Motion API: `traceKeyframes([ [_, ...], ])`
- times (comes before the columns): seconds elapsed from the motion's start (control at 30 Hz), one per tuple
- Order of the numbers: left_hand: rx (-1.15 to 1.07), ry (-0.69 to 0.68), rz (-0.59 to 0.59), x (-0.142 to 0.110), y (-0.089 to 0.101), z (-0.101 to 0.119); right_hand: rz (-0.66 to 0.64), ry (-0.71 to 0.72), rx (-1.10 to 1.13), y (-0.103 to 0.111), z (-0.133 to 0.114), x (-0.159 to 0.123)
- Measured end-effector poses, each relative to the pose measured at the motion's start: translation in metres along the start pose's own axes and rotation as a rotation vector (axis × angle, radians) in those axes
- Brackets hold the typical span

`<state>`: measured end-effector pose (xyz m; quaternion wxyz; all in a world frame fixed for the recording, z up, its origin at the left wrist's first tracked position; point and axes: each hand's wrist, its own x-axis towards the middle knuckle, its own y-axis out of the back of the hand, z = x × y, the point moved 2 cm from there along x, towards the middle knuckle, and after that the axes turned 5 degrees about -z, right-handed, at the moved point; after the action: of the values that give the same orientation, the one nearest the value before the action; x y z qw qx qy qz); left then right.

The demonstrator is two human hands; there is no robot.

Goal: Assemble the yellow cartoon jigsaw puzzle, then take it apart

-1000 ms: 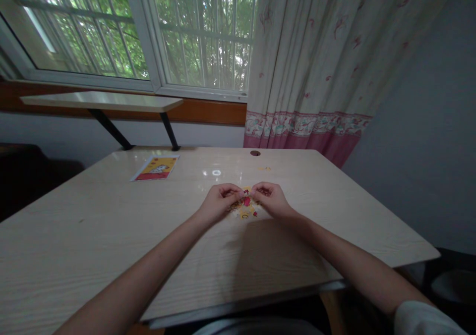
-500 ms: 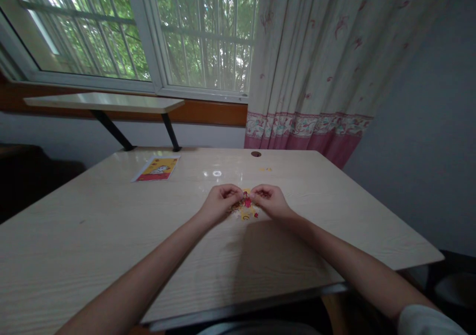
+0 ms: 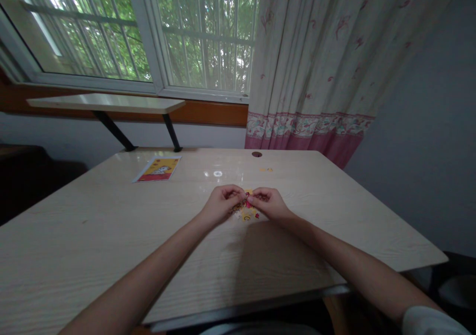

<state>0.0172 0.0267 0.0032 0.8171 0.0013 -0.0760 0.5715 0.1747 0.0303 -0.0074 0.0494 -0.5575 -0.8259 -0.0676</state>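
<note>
My left hand [image 3: 224, 201] and my right hand [image 3: 270, 201] meet over the middle of the desk, thumbs and forefingers pinched with the tips almost touching. Between them is a small red puzzle piece [image 3: 248, 202], partly covered by the fingers. A pile of small puzzle pieces [image 3: 238, 208] in yellow, red and white lies beneath and between the hands. Nearest me is a yellow piece [image 3: 246, 217] with a dark curved mark, and a small red piece [image 3: 257, 216] is to its right. Fine detail at the fingertips is too small to make out.
A yellow and red picture sheet [image 3: 158, 169] lies at the desk's back left, under a raised shelf [image 3: 107, 103]. Several small yellow pieces [image 3: 266, 169] lie beyond my right hand, near a round cable hole [image 3: 257, 154]. A curtain [image 3: 308, 77] hangs behind the desk [image 3: 178, 255].
My right hand's fingertips have moved slightly left, closing the gap to my left fingertips over the red piece. The left hand has barely moved. The view has shifted slightly.
</note>
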Motion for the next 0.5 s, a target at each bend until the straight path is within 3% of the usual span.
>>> traceKeyframes([
  [0.13,-0.035,-0.012,-0.023,0.0004,-0.0007,-0.0025,0.010,0.029,-0.014,0.0003,0.0006,0.0002],
  [0.33,-0.039,0.012,-0.002,0.0004,0.0012,-0.0030,0.186,0.149,-0.146,0.0064,-0.0033,-0.0010],
  [0.5,0.040,0.008,0.036,0.0023,0.0069,-0.0056,0.227,0.185,-0.196,0.0087,-0.0061,-0.0023],
])
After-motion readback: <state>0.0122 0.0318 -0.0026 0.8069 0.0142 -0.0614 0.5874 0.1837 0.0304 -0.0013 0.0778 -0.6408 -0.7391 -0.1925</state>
